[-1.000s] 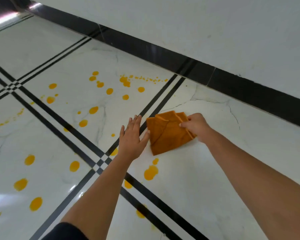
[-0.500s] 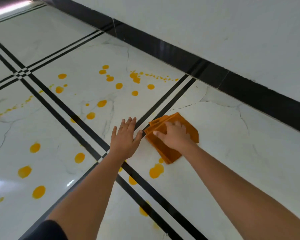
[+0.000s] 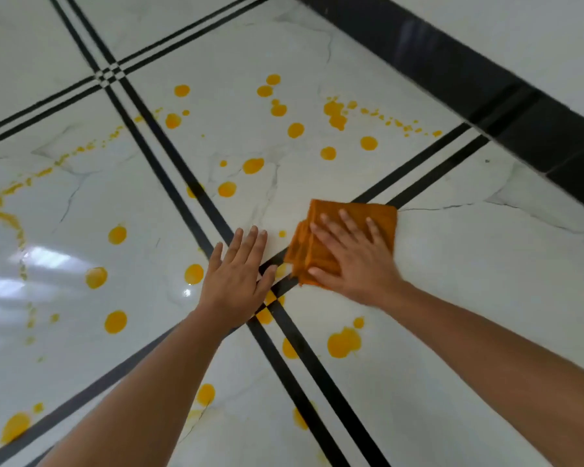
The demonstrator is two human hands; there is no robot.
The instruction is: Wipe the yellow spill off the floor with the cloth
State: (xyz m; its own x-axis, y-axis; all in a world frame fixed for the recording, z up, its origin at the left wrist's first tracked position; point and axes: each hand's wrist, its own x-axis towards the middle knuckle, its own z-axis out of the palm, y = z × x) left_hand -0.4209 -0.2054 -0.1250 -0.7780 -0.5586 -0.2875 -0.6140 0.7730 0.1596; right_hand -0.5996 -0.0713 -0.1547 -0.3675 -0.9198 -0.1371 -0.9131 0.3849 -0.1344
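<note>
A folded orange cloth (image 3: pixel 378 217) lies flat on the white marble floor, over a black tile stripe. My right hand (image 3: pixel 354 261) presses down on it with fingers spread. Just left of the cloth, my left hand (image 3: pixel 236 281) rests flat on the floor, fingers together, holding nothing. Yellow spill drops dot the tiles all around: a large blob (image 3: pixel 343 343) near my right forearm, several drops (image 3: pixel 295 129) farther out, and a thin dribbled trail (image 3: pixel 7 200) at the far left.
Double black stripes (image 3: pixel 169 170) cross the floor in a grid. A black skirting band (image 3: pixel 452 59) runs along the white wall at the upper right. A bright light reflection (image 3: pixel 41 257) sits on the left tile.
My right hand went from pinching the cloth's edge to pressing flat on top of it, and the cloth slid nearer to my left hand. The view dropped closer to the floor.
</note>
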